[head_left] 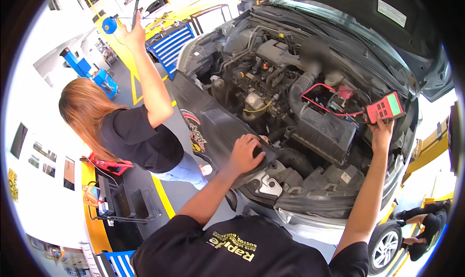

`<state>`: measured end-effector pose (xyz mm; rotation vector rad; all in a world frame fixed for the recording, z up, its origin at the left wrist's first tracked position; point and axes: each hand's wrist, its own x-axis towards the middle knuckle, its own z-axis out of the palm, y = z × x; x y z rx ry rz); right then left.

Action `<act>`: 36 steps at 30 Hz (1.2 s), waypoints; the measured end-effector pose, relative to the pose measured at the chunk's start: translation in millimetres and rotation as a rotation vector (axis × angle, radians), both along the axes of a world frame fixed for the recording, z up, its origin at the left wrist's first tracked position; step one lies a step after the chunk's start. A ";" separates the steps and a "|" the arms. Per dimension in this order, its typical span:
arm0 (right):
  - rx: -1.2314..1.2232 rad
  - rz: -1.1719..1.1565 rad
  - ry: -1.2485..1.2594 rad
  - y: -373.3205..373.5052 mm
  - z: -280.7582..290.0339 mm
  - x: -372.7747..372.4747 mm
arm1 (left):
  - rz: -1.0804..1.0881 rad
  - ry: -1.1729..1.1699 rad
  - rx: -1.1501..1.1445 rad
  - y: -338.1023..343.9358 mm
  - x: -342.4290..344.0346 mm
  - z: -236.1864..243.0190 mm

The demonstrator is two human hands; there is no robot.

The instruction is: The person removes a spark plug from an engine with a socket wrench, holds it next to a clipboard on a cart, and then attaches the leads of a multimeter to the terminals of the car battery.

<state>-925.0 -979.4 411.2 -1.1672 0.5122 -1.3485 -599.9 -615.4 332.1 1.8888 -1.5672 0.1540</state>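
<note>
My right hand [381, 135] is closed around a red handheld battery tester [384, 108] with a lit green screen, above the engine bay's right side. Red cables [317, 87] loop from it toward the car battery [335, 103], where a red clamp or cover [345, 92] shows; the exact contact is hard to make out. My left hand [246, 154] lies palm down on a black fender cover [215, 119], its thumb apart from the fingers. Between my hands sits the black air filter box [323, 134], joined to a ribbed intake hose [302, 85].
The raised hood [411, 32] hangs over the engine [261, 78]. To the left a co-worker [133, 131] lifts a phone [135, 14]. A black tool cart [128, 199] and blue tool chest [173, 47] stand beyond. Another person [428, 228] crouches beside a wheel [386, 248].
</note>
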 end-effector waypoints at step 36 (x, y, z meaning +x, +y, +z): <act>0.080 -0.006 -0.011 -3.1 2.9 11.0 | 0.108 -0.149 0.094 -38.1 37.5 -8.4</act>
